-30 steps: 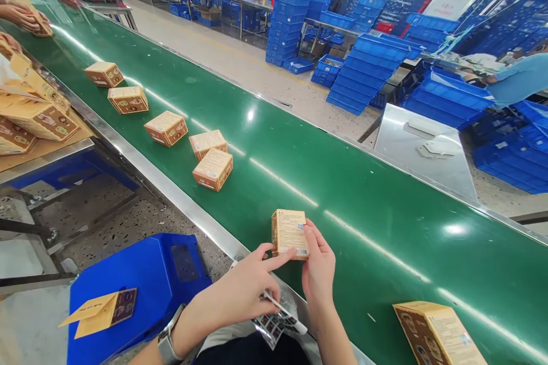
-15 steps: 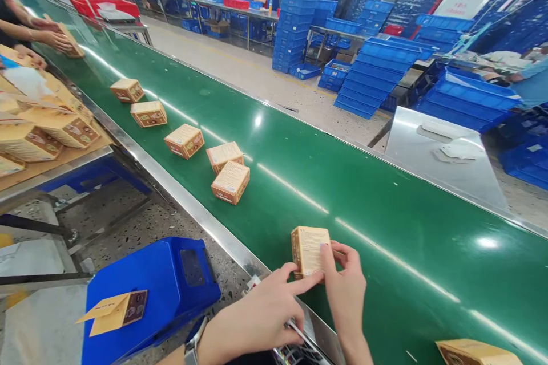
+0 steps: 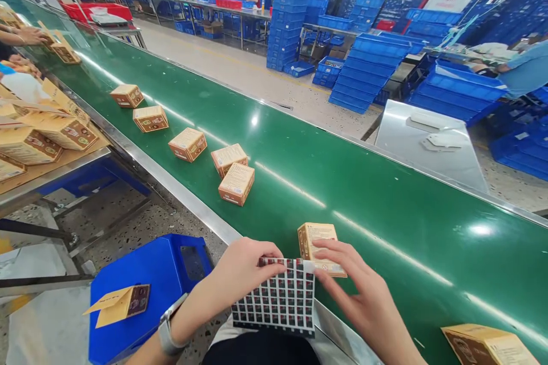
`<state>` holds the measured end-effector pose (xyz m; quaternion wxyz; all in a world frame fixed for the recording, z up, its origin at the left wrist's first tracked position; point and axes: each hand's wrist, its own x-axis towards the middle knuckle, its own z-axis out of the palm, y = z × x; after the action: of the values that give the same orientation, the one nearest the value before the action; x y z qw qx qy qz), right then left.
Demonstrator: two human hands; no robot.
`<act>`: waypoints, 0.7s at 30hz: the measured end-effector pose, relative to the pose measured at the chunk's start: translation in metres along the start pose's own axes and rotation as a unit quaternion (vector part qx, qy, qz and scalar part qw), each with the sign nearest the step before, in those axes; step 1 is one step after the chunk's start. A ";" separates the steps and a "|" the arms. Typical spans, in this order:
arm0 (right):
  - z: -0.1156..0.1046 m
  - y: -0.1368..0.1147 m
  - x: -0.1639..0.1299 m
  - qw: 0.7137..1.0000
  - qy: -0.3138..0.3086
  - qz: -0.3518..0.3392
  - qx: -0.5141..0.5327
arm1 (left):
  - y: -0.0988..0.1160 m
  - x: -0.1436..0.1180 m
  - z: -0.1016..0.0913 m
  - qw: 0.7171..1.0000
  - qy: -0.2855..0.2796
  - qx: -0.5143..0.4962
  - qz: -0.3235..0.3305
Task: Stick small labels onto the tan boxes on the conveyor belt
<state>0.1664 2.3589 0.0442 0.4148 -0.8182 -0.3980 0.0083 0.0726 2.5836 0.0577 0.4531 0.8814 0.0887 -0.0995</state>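
Note:
My left hand [image 3: 246, 267], with a watch on its wrist, pinches the top edge of a sheet of stickers [image 3: 276, 302]. Small dark labels with red marks fill the sheet in a grid, and its top right corner is bare white. My right hand [image 3: 357, 276] has its fingers apart. Its thumb is at that white corner, while the other fingers reach over a small tan carton [image 3: 321, 234]. Printed text covers the carton's top, and brown sides show. It rests on the green conveyor belt [image 3: 385, 222] just beyond the sheet.
Several similar cartons [image 3: 237, 183] sit up the belt to the left. Another carton [image 3: 483, 347] is at lower right. A blue stool [image 3: 166, 285] bears a folded carton piece [image 3: 124, 305]. More cartons fill a side table [image 3: 94, 154]. A co-worker's hand [image 3: 32, 36] is at far left.
My left hand has left the carton and raised the sheet of stickers into view. My right hand has loosened from the carton and moved to the sheet's corner.

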 end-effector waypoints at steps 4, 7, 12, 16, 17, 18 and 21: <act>0.005 -0.009 0.004 0.991 -0.006 -0.103 -0.083 | 0.007 -0.001 -0.002 0.999 -0.009 0.035 0.016; 0.010 -0.006 0.006 0.987 -0.013 -0.120 -0.108 | 0.009 -0.001 0.002 0.998 -0.007 0.051 0.022; 0.012 -0.009 0.002 0.995 -0.041 -0.082 -0.024 | 0.002 -0.001 0.001 1.000 0.000 0.024 -0.005; 0.022 -0.007 0.007 0.986 -0.002 0.074 0.149 | -0.026 0.000 -0.013 0.994 0.101 0.031 0.011; 0.029 -0.004 0.013 0.970 0.029 0.121 0.207 | -0.036 0.001 -0.018 0.989 0.139 0.042 0.024; 0.037 -0.001 0.020 0.948 0.060 0.164 0.265 | -0.046 0.003 -0.023 0.984 0.166 0.051 0.037; 0.070 0.012 0.049 0.875 0.123 0.249 0.397 | -0.071 0.008 -0.030 0.987 0.143 0.042 0.059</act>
<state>0.1835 2.4345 0.0054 0.7348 -0.6510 -0.0903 0.1677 0.0661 2.6494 0.0171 0.4036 0.9084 0.0962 0.0513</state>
